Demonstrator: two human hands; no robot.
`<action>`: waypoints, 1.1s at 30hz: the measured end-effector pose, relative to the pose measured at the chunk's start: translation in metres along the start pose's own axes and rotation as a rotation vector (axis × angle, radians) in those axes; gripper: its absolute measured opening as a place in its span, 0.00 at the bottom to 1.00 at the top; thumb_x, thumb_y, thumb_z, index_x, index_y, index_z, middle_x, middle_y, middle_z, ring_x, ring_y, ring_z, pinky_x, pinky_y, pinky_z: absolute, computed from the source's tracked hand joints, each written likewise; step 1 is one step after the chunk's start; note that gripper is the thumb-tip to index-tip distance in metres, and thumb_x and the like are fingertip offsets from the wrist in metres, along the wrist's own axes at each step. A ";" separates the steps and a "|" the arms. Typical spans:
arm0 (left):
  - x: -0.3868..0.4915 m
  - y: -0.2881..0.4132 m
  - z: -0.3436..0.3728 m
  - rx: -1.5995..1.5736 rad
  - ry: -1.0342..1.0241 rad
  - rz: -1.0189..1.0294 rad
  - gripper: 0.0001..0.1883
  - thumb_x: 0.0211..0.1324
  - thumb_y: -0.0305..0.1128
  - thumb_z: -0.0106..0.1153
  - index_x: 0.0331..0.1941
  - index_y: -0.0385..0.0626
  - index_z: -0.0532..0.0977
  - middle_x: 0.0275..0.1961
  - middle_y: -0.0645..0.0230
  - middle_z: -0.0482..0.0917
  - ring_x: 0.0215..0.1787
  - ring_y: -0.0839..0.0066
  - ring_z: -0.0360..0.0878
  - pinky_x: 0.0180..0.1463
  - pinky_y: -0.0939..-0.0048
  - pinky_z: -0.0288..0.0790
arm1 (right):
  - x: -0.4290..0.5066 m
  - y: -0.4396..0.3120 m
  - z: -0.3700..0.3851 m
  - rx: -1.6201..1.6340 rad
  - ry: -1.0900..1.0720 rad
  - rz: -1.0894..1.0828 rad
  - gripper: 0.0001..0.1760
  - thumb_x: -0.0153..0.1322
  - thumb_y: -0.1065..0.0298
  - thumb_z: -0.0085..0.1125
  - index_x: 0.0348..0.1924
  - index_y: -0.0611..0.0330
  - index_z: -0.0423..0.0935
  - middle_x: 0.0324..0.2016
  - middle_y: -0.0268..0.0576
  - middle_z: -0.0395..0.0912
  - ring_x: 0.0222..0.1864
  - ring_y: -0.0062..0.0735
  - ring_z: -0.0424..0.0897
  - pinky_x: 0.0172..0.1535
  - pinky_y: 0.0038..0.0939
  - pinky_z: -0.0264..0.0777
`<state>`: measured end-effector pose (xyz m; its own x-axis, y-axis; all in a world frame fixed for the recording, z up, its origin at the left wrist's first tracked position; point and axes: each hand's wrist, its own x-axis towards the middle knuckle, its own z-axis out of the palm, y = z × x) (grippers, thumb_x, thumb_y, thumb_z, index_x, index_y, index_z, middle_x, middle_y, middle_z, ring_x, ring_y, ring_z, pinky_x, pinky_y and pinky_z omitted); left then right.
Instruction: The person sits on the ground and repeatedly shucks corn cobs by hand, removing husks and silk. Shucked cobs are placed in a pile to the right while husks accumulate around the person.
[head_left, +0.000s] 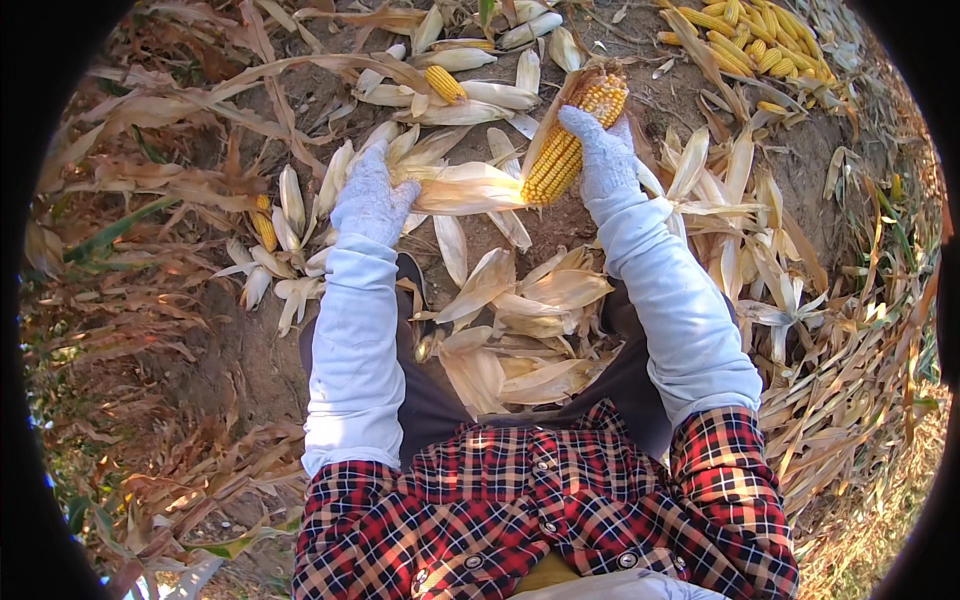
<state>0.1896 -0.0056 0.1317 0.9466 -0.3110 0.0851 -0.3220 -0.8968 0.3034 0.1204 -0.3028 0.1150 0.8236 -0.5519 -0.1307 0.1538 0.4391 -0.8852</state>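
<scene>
My right hand (606, 154), in a pale work glove, grips a yellow ear of corn (553, 163) that tilts with its tip away from me. Brown husk still lies along the ear's left side, and dried silk clings near the tip. From the ear's lower end a pale strip of corn husk (469, 187) stretches left to my gloved left hand (373, 193), which holds it between thumb and fingers. Below my hands, dry husks (536, 300) lie heaped on the soil between my legs.
A pile of husked yellow ears (750, 41) lies at the far right. Ears still in pale husk (465, 112) lie ahead, with a bare ear (445, 84) among them. Dry cornstalks (150, 195) crowd the left side. More loose husks (720, 187) lie right of my right arm.
</scene>
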 end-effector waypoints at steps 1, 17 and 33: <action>-0.002 0.000 0.000 -0.027 0.125 0.125 0.39 0.62 0.49 0.70 0.72 0.40 0.70 0.65 0.49 0.81 0.66 0.52 0.81 0.72 0.55 0.71 | -0.008 0.002 0.008 -0.044 -0.044 0.038 0.32 0.67 0.67 0.76 0.62 0.61 0.75 0.50 0.41 0.83 0.49 0.35 0.84 0.54 0.36 0.80; -0.011 0.070 -0.014 -1.126 -0.251 0.063 0.24 0.71 0.39 0.61 0.66 0.41 0.77 0.58 0.60 0.85 0.57 0.70 0.83 0.63 0.66 0.76 | -0.042 -0.003 0.032 -0.248 -0.818 0.233 0.58 0.59 0.64 0.79 0.78 0.62 0.57 0.64 0.46 0.75 0.65 0.34 0.75 0.71 0.36 0.68; -0.007 0.055 -0.008 -1.088 0.303 0.008 0.12 0.74 0.31 0.58 0.53 0.39 0.82 0.48 0.64 0.87 0.49 0.74 0.84 0.55 0.70 0.77 | -0.032 -0.007 0.019 0.421 -0.912 0.647 0.44 0.69 0.72 0.64 0.78 0.61 0.61 0.69 0.58 0.72 0.69 0.58 0.75 0.69 0.68 0.72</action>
<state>0.1653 -0.0505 0.1551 0.9577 -0.0936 0.2721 -0.2809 -0.0987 0.9547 0.1032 -0.2752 0.1337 0.8721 0.4890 0.0175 -0.4053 0.7419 -0.5341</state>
